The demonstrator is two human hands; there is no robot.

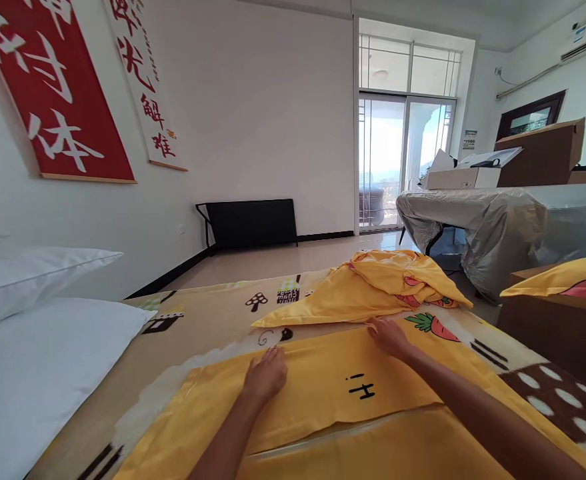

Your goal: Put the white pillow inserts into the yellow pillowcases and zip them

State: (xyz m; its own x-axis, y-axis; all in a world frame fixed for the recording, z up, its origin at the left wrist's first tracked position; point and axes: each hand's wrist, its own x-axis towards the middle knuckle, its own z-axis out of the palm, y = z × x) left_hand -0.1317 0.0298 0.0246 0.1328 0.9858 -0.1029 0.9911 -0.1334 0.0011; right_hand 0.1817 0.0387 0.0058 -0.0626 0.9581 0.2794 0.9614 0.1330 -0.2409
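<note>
A yellow pillowcase (317, 380) with a dark "Hi" and a carrot print lies spread on a patterned blanket (213, 320). The lettering faces away from me. Across its near part runs the edge of a fabric layer, with more yellow cloth below. My left hand (266, 373) rests on the far left part of the pillowcase, its fingers laid over the cloth near the edge. Farther right, my right hand (389, 337) has its fingers closed at the far edge, beside the carrot. Just beyond it sits a crumpled heap of yellow printed cloth (373, 283).
White pillows (57, 360) are stacked at the left. On the right, a brown box (553, 333) has yellow carrot-print cloth (567, 283) on it. Behind stands a plastic-covered table (503, 213) with boxes. A black folded panel (253, 223) leans against the wall.
</note>
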